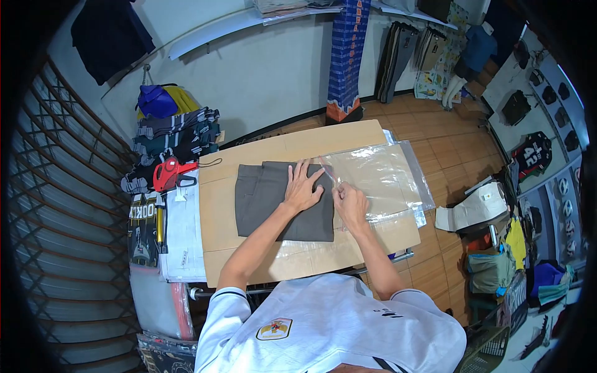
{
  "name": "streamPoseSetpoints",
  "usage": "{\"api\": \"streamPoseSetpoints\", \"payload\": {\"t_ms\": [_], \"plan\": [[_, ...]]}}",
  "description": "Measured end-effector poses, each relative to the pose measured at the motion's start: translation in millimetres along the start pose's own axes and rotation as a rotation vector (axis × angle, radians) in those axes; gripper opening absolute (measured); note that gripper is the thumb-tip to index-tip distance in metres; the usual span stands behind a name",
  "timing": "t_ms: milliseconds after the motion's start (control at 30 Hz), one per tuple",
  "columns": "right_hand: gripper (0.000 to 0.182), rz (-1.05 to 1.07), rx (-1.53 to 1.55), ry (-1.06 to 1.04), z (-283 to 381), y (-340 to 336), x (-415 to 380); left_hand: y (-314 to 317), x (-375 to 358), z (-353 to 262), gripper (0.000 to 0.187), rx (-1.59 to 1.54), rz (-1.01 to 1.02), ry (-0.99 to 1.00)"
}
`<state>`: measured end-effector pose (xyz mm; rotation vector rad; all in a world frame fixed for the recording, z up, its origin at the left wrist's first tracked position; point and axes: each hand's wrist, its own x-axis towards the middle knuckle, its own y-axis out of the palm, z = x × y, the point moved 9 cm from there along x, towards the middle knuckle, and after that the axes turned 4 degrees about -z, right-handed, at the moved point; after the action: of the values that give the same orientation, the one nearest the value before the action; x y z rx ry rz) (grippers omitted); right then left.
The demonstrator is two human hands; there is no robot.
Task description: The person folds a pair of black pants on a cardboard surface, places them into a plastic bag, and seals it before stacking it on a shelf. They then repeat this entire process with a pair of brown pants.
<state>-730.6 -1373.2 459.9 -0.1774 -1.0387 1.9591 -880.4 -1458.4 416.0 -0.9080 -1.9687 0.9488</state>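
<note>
A folded dark grey pair of trousers [264, 208] lies flat on a cardboard-covered table [224, 264]. My left hand [303, 191] rests on it with fingers spread, the index fingertip reaching the near edge of a clear plastic bag [388, 177]. That bag lies flat to the right, its left edge meeting the right side of the trousers. At this edge my right hand [350, 204] is closed in a pinch on the bag's plastic, its fingertips partly hidden.
On the left are a red tape dispenser [171, 174], a yellow-and-black tool [160, 229] and stacked folded clothes [177, 133]. A patterned pillar [346, 56] stands behind the table. A metal folding gate [68, 205] lines the far left; boxes and clothes [491, 264] sit at right.
</note>
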Motion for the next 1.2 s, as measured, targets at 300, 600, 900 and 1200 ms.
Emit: {"api": "streamPoseSetpoints", "payload": {"t_ms": [300, 600, 900, 1200], "plan": [[0.018, -0.039, 0.019, -0.006, -17, -4, -51, 8, 18, 3, 0.064, 0.050, -0.139, -0.071], [0.028, 0.050, -0.008, 0.136, -38, -10, -87, -29, -60, -44, 0.078, -0.145, 0.141, 0.044], [0.026, 0.093, -0.036, 0.158, -34, -9, -93, -21, -95, -45, 0.085, 0.129, 0.157, 0.048], [0.019, 0.085, 0.017, 0.160, -33, -1, -96, -10, -85, -56, 0.086, 0.096, 0.093, -0.011]]}}
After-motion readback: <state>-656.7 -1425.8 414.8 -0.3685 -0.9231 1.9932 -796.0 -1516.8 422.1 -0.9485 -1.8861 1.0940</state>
